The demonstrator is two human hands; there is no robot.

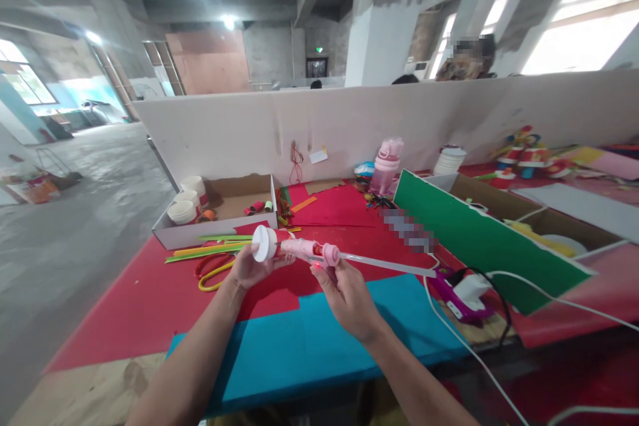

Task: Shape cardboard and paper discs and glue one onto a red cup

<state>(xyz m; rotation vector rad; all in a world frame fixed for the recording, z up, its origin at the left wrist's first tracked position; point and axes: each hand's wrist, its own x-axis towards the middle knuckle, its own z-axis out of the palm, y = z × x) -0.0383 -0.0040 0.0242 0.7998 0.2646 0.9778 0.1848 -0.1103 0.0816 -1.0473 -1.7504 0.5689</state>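
Observation:
My left hand (248,271) is closed around a paper cup (263,243) with a white end and a red side, tipped on its side above the table. In my right hand (349,298) is a pink glue gun (302,250), its front end close against the cup's red side. A long translucent glue stick (384,264) juts out of the gun's back toward the right. A red light glows near my right fingers. The exact contact between nozzle and cup is hidden. Below both hands lie red sheets and a blue sheet (319,339).
A shallow box (214,231) holds white cups and small coloured rolls. Green and yellow strips (200,253) lie before it, beside a red-and-yellow loop (217,277). Right stand a purple power strip (462,299) with white cables, a green board (479,233) and a pink bottle (386,170).

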